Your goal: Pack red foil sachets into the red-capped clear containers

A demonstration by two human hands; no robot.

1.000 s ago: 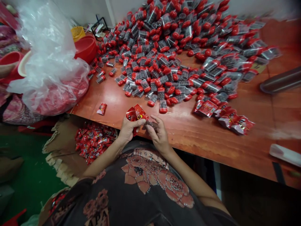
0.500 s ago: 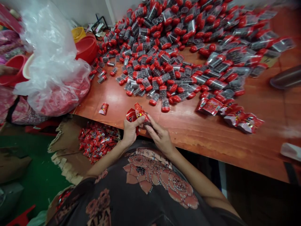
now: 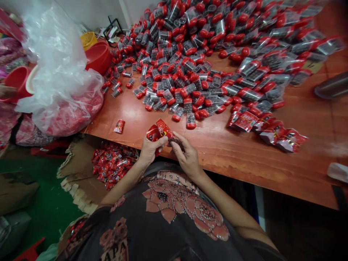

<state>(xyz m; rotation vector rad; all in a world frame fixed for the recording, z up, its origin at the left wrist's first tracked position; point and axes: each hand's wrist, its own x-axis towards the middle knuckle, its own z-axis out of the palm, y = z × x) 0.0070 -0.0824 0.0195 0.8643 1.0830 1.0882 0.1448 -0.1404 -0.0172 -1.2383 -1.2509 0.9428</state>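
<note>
One glossy red-brown counter [image 3: 217, 145] stretches ahead of my left grip [image 3: 149, 149] and right grip [image 3: 189, 157], with green floor [image 3: 46, 203] below to their left and a pale wall [image 3: 107, 8] far beyond. The left pinches red printed wrapping [image 3: 163, 127] over the counter's near edge; the right holds a dark piece [image 3: 173, 140] beside it. One lone red packet [image 3: 119, 126] lies left of them, one translucent bag [image 3: 59, 72] farther left; red-capped tubes [image 3: 187, 106] heaped ahead are too many to count.

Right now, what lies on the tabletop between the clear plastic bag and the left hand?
One small red packet lies between the plastic bag and the left hand, in the head view.
</note>
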